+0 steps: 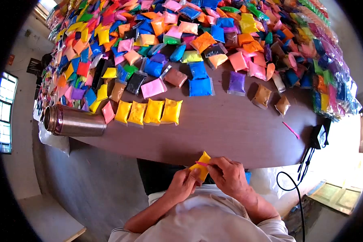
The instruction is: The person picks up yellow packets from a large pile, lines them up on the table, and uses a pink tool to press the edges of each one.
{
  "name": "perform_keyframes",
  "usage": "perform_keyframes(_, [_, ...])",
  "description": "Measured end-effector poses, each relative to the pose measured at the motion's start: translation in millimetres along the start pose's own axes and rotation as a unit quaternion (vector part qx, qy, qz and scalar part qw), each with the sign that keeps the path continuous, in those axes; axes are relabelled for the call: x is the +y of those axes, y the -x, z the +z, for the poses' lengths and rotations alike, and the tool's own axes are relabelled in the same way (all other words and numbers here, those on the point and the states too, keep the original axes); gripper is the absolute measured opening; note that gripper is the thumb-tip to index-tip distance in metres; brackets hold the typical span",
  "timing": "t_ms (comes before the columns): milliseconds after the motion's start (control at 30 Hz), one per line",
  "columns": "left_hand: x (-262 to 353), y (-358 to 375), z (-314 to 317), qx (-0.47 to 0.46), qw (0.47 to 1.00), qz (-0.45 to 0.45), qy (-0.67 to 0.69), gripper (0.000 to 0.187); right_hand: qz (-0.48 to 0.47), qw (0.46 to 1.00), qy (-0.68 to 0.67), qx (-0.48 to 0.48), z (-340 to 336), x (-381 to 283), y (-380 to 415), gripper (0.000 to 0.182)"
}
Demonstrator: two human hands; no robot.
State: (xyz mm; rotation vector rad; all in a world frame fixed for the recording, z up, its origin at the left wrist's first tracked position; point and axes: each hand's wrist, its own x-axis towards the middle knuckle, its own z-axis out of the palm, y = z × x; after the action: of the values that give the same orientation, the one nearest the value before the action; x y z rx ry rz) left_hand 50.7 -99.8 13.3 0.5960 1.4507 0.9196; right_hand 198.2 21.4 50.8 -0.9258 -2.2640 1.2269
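A yellow packet (205, 158) is held up at the table's front edge, close to my body. My left hand (185, 182) grips its lower left side, thumb across its face. My right hand (228, 173) is closed around a small pink tool (201, 163), whose tip lies against the packet's upper part. Past my hands, a row of several yellow packets (153, 111) lies on the brown table (213, 133). Another pink tool (291, 130) rests toward the table's right side.
A large heap of coloured packets (189, 28) covers the table's far side. A metal flask (78, 121) lies at the left edge. Brown packets (261, 96) and a purple packet (236, 82) sit before the heap. A black device (320, 136) with cables is at the right edge.
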Motion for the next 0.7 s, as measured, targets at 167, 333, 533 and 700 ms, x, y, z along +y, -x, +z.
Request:
perform_keyframes(167, [-29,-12,14,0.023,0.994,0.038,0.104,0.05,0.02,0.998,0.044,0.043,2,5,4,0.009])
perform_keyframes(333, [-22,-14,19,0.045,0.991,0.032,0.12,0.051,-0.004,0.988,0.134,0.079,-6,10,4,0.009])
perform_keyframes(533, [-18,-15,25,0.061,0.986,0.034,0.149,0.047,-0.031,0.979,0.202,0.01,6,-2,1,0.012])
perform_keyframes(700, [-9,-13,27,0.072,0.991,0.055,0.097,0.046,-0.015,0.979,0.202,0.028,5,6,-8,0.016])
